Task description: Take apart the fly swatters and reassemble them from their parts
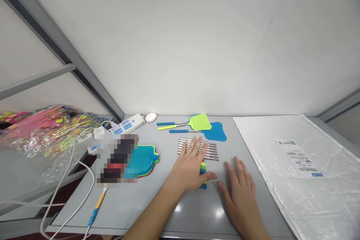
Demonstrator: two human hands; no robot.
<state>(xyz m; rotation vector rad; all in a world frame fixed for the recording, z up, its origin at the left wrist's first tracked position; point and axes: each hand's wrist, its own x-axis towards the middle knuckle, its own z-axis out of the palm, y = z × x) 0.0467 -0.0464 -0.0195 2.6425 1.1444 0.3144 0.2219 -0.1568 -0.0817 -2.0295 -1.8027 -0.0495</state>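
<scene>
My left hand is spread palm down, its fingertips on the rods and its palm over a bunch of coloured handles on the near side of the rods. My right hand rests on the table to the right of the handles, fingers slightly parted, holding nothing.

The rods are thin, shiny silver, lying side by side in a flat row; I make it seven or more, though my fingers hide part of them. The handles show green, blue and yellow, with a bit of red at the top; I can't count them.

Beyond the rods lie three fly swatters, with two blue handles and one lime. Left of the rods is one stack of swatter heads, blue on top, lime and red at its edges. Farther left, clear bags hold pink, yellow and green things, and a power strip sits back by one white oval thing. Right of the rods lies one white parcel, its label under clear film.
</scene>
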